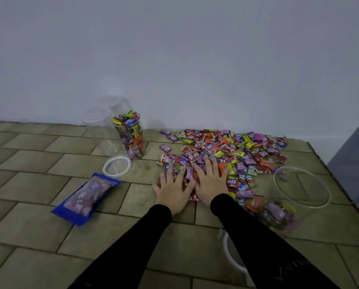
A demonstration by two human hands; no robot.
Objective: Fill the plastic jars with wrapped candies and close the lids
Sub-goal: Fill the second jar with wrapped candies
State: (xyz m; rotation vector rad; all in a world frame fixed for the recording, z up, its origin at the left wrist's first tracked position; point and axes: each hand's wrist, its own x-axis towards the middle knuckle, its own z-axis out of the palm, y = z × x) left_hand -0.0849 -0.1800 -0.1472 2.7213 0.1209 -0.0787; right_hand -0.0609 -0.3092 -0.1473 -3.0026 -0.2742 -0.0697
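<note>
On the left of the tiled floor [38,184] lies a blue packet of candies [86,198], flat and unopened as far as I can see. Just beyond it rests a clear lid [116,165] with a white rim. Behind the lid, against the wall [174,59], stand empty clear jars [103,130], and beside them a full jar [131,136], upright, packed with wrapped candies to the top and without a lid on it.

In the middle, both hands lie palm down, side by side, on the near edge of the candy pile [226,155]. The left hand [172,188] has its fingers spread flat over the wrappers; the right hand [212,184] is the same, fingers straight and a little apart. They press on the candies and pinch nothing. Both arms wear black sleeves [257,236].

The pile spreads to the right, up to the wall. At the right, a large open jar [289,205] holds some candies at its bottom. Under the right arm a white ring, perhaps another lid [231,259], is partly hidden.
</note>
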